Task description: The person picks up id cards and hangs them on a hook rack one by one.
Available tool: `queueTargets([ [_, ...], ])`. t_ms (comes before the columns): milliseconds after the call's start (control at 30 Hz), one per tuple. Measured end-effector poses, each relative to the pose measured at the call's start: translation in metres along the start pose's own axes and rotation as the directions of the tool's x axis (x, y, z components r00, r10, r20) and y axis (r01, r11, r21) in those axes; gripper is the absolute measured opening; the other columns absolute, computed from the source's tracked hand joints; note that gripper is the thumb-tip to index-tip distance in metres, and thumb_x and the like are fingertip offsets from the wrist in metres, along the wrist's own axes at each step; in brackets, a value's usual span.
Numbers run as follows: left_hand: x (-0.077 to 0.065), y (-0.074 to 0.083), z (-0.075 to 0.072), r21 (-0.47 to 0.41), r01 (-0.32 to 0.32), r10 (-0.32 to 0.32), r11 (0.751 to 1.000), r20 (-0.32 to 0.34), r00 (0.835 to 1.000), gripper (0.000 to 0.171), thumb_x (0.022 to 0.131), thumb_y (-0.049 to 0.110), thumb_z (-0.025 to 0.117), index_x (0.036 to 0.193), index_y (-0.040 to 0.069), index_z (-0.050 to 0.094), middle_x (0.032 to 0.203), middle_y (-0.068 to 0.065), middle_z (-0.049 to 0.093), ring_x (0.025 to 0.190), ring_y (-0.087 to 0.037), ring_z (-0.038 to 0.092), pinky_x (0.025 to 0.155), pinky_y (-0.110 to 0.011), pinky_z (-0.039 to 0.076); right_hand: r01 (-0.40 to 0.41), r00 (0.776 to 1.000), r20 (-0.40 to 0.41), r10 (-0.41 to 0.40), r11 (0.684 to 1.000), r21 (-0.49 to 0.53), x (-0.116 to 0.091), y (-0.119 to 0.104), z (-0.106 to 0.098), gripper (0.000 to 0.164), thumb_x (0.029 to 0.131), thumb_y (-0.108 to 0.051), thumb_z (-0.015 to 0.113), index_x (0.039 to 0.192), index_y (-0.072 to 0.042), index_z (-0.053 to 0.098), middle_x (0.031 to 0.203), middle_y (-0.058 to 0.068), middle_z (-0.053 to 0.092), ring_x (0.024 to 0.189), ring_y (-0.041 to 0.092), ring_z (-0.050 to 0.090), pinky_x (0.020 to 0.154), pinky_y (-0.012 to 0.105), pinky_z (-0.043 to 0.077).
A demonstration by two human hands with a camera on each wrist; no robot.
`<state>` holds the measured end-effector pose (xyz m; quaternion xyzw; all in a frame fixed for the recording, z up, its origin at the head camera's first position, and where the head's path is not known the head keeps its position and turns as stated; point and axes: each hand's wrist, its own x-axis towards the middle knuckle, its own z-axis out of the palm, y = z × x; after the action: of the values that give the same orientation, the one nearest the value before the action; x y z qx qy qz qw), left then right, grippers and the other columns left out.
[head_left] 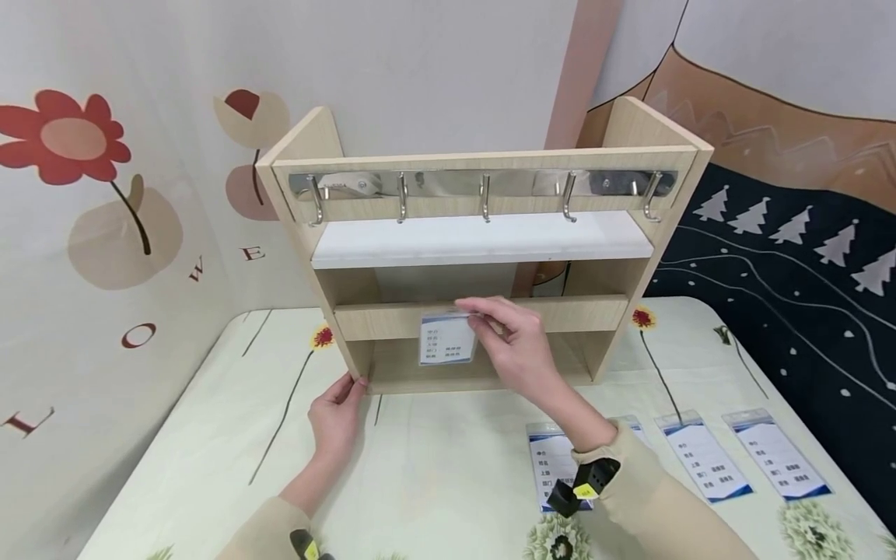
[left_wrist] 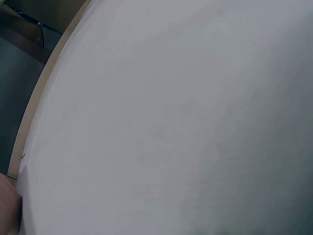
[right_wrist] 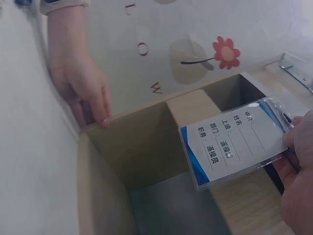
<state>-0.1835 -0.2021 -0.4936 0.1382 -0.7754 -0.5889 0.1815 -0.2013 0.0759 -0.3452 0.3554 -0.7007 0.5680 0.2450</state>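
Out in front of the lower crossbar point(head_left: 588, 314) of the wooden rack point(head_left: 420, 162), the clear-sleeved badge point(head_left: 446, 341); touching the wood or just short of it, cannot tell. Above, a white shelf point(head_left: 483, 239), then a metal strip point(head_left: 448, 183) with five hooks point(head_left: 484, 198). Off to the right on the surface point(head_left: 434, 474), more badges point(head_left: 707, 460) in a row, with the right forearm point(head_left: 581, 420) partly in the way. Back to the raised one: pinched at its slotted end by the right hand point(head_left: 518, 342), hanging down and left of the grip. At the rack's bottom left corner, the left hand point(head_left: 336, 416), gripping the side panel's edge. And the lettering: 中介, 姓名, 上级, 部门 with 遥操部, 职务 with 遥操员. Behind, on the backdrop point(head_left: 434, 78): L, O, W, E.
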Motion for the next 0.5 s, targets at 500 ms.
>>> queueTargets([
  [500, -0.002, 0.001, 0.0, -0.015, 0.011, -0.011, 1.0, 0.008, 1.0, 0.035, 0.102, 0.01, 0.064, 0.133, -0.006, 0.063, 0.127, -0.023, 0.066, 0.117, -0.036, 0.066, 0.077, -0.006, 0.051, 0.12, 0.992, -0.044, -0.121, 0.992, -0.034, 0.022, -0.011, -0.006, 0.028, 0.091, 0.018, 0.065, 0.114, 0.005, 0.074, 0.107, 0.015, 0.075, 0.094, 0.017, 0.068, 0.085, 0.021, 0.056],
])
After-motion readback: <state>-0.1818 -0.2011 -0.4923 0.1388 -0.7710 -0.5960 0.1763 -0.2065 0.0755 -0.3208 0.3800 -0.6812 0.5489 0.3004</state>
